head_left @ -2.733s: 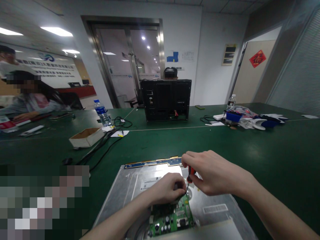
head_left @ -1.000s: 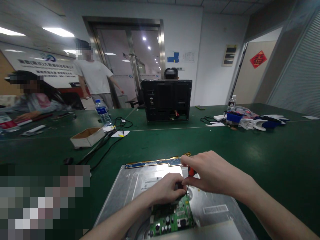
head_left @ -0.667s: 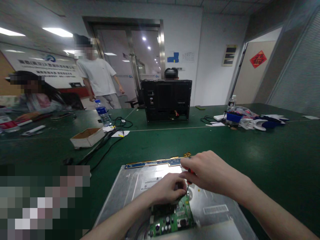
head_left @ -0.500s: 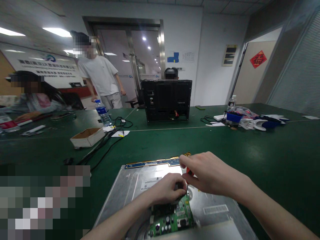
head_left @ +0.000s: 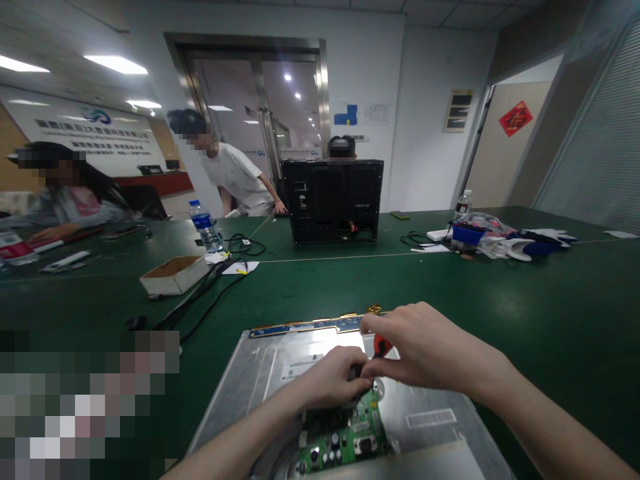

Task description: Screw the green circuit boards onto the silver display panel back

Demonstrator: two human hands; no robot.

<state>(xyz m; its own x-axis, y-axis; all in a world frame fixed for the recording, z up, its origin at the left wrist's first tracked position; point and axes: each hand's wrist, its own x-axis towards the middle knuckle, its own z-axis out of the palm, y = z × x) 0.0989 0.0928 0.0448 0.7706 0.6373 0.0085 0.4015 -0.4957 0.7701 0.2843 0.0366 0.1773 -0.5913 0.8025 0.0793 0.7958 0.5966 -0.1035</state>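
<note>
A metal display panel (head_left: 430, 403) lies flat on the table in front of me. On it sits a green circuit board (head_left: 367, 427), and a narrow blue board strip (head_left: 295, 327) runs along its far edge. My right hand (head_left: 415, 343) is closed around a screwdriver (head_left: 381, 347) with a red and black handle, tilted down at the green board's far corner. The screwdriver's tip is hidden by my fingers. My left hand (head_left: 337, 380) is closed over the board's far end, beside the screwdriver; what its fingers grip is hidden.
Farther back are a standing black screen (head_left: 333, 200), a white open box (head_left: 175, 275), black cables (head_left: 205, 287) and a water bottle (head_left: 206, 227). A blue tray (head_left: 467, 233) with bags and gloves lies at right. One person sits at left, another leans over the table, and a third is behind the screen.
My right hand has shifted slightly, its fingers lower and nearer my left hand, and more of the red handle shows. The standing person now leans toward the black screen.
</note>
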